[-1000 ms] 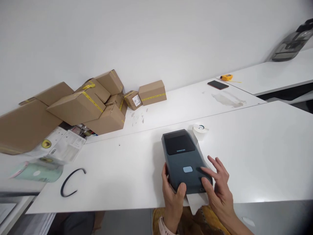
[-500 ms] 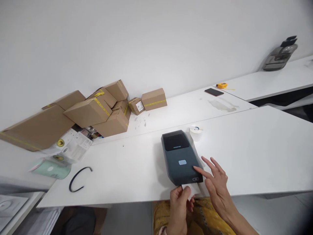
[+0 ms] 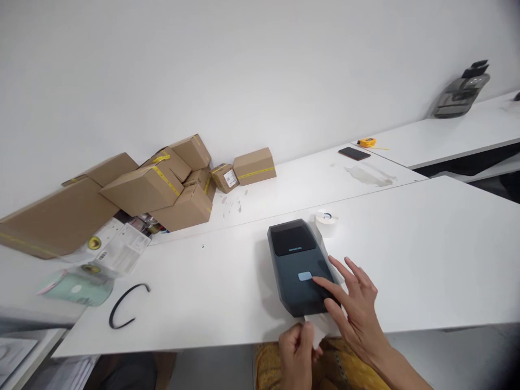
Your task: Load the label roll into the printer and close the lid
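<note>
In the head view, the dark blue-grey, box-shaped plastic device (image 3: 300, 298) sits in the lower centre of the frame on the white, smooth surface (image 3: 195, 292). A glossy black panel (image 3: 291, 238) covers its far end, and a small light-blue rectangular button (image 3: 304, 276) lies farther down its top. A white paper strip (image 3: 323, 325) sticks out from its near end, over the edge of the surface.

The left hand (image 3: 297, 349), at bottom centre, pinches this strip between thumb and curled fingers. The right hand (image 3: 357, 309), to its right in the frame, has its fingers spread; the index fingertip is at the right edge of the button, though whether it presses cannot be told.

A white roll of paper (image 3: 326, 227) stands just beyond the device's right side. Brown cardboard boxes with yellow tape (image 3: 142, 187) are piled at left, against the wall. A black curved band (image 3: 115, 310) lies at lower left, near a mint-green pouch (image 3: 77, 290). Toward the upper right are a dark flat phone (image 3: 354, 154) and a yellow tape measure (image 3: 366, 142).
</note>
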`<act>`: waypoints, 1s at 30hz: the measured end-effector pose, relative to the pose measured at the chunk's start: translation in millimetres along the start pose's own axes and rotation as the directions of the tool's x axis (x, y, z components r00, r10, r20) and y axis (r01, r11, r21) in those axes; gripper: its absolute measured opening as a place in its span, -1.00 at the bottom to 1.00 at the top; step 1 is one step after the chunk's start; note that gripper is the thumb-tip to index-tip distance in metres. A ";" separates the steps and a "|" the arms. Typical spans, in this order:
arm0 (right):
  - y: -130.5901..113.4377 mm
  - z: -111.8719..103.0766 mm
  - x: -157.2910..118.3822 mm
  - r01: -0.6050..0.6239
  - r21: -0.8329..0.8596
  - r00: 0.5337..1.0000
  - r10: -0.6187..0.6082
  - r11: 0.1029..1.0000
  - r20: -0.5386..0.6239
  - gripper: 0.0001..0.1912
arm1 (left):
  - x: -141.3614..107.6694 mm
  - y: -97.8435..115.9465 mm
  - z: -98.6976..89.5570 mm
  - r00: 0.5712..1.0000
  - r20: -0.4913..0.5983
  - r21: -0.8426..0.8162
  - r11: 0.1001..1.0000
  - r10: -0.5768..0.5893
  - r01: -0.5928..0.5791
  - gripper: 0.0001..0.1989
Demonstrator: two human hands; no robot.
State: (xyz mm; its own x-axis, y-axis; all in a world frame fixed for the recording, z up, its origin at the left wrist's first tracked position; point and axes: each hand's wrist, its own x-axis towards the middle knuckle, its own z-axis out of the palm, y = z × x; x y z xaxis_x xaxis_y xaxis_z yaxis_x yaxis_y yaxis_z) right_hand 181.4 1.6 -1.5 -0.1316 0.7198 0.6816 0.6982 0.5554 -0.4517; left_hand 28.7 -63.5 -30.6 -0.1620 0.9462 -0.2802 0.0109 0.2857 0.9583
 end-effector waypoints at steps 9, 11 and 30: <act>-8.0 6.6 26.8 0.108 -0.083 0.994 -0.106 0.991 0.036 -0.75 | 6.9 25.3 -38.2 0.838 -0.452 0.091 0.950 0.307 -0.299 -0.57; -6.5 7.6 29.3 0.128 -0.086 0.991 -0.124 0.988 0.051 -0.78 | 12.6 33.2 -33.6 0.830 -0.452 0.095 0.943 0.326 -0.319 -0.56; 23.0 3.8 83.0 -0.035 0.044 0.981 0.043 0.998 -0.190 -0.48 | 60.0 95.7 -19.4 0.823 -0.328 0.131 0.885 0.464 -0.446 -0.48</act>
State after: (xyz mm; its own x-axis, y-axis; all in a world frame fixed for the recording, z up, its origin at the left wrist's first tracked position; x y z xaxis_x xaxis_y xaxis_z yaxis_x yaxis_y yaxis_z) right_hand 183.9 75.6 42.5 0.0348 0.6503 0.7589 0.6706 0.5478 -0.5002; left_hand 0.9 17.6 45.5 -0.4516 0.8615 0.2322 0.2117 -0.1494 0.9659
